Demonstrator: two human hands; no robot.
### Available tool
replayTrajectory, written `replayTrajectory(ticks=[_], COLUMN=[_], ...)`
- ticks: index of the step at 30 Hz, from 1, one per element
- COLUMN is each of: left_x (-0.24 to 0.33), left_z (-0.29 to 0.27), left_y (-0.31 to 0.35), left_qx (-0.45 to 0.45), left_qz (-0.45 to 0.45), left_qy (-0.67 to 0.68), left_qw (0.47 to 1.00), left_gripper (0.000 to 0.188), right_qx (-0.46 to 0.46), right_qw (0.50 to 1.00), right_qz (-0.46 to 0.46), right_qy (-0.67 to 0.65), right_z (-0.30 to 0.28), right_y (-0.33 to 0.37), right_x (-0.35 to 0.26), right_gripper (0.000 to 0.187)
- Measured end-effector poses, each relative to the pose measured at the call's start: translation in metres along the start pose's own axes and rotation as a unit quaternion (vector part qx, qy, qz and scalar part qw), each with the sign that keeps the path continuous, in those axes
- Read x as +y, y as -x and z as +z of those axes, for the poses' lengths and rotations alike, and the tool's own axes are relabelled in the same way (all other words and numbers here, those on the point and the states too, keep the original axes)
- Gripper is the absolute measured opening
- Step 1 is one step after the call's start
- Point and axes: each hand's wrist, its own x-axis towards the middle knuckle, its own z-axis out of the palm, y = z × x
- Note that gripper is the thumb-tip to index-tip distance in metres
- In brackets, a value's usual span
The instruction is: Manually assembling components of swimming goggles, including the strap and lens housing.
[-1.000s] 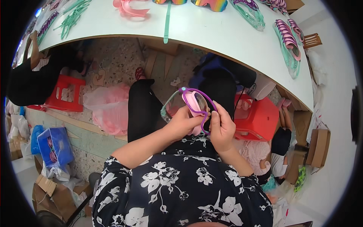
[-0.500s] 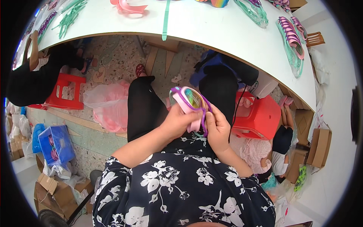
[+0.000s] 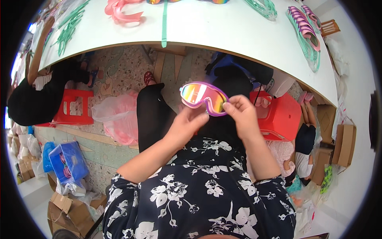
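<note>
White table (image 3: 238, 28) above the lap carries loose parts not yet put together: pink frames (image 3: 119, 10), green straps (image 3: 67, 26), stacked pieces at right (image 3: 306, 34). One pair of goggles (image 3: 203, 97) looks assembled, held over the lap, below the table edge. Left hand (image 3: 187, 123) grips its underside, right hand (image 3: 240, 113) pinches its right end; pink-purple frame, mirrored orange-gold lens, no strap visible.
</note>
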Motion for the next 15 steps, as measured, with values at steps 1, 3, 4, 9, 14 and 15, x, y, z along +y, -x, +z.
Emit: replayTrajectory(ticks=[1,3,4,9,14,15], left_x=[0.003,0.033,0.043,0.063,0.007,-0.005], left_z=[-0.007,-0.007,-0.008,0.015,0.053,0.057], left_y=[0.012,0.033,0.032,-0.025,-0.055,-0.054], left_qx=[-0.035,-0.077,-0.045,-0.013,-0.108,-0.098], left_qz=[-0.005,-0.028,0.063,0.309,0.088,0.059], left_qy=[-0.128,-0.271,-0.308,-0.441,-0.218,-0.155], left_qw=[0.991,0.959,0.948,0.842,0.966,0.981], left_gripper=[0.031,0.014,0.013,0.038,0.062,0.058], right_qx=[-0.016,-0.093,-0.135,-0.318,-0.395,-0.392], right_qw=[0.999,0.990,0.983,0.907,0.881,0.881], right_qz=[-0.030,-0.032,-0.040,-0.021,0.019,0.033], right_qy=[0.039,0.104,0.116,0.274,0.261,0.264], right_z=[-0.010,-0.035,-0.045,-0.049,-0.055,-0.059], right_y=[-0.008,-0.024,-0.034,-0.080,-0.107,-0.110], right_x=[-0.012,-0.043,-0.054,-0.099,-0.076,-0.067], right_gripper=[0.020,0.022,0.023,0.023,0.022,0.022])
